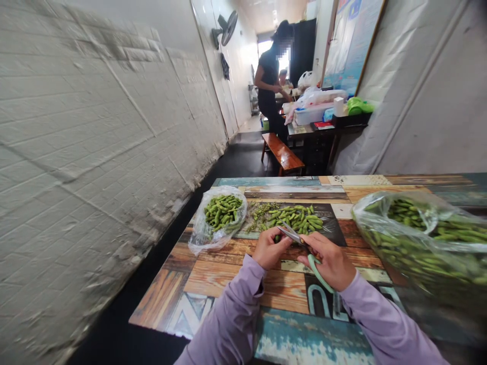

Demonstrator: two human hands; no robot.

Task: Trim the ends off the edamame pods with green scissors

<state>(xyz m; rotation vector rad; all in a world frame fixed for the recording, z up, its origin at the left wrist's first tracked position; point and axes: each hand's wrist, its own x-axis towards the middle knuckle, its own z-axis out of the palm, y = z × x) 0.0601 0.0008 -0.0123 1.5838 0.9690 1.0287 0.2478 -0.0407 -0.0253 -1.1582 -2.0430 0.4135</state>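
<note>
pods [299,218] lie in a loose green heap on a dark patch of the patterned table [222,276], toward its far edge, with small clippings [259,215] scattered along the heap's left side. the left hand [269,249] forms a narrow pinch on one pod [277,238], mostly hidden by the fingers, while the right hand [330,257] is wrapped around the pale green handles of the scissors [292,234], whose blades stand parted and point at that pinch. each pod should feel light and fairly firm, with a little give in the skin; it would probably bruise under a hard squeeze and might slip if damp, though no wetness can be made out. the plump middle looks the best place to grip, between thumb and forefinger, with the fingertips clear of the blades. more pods fill a small clear bag [200,235] to the left and a larger clear bag [366,203] to the right; that larger one, full and limp-walled, would likely be heavy and call for support from beneath.
</note>
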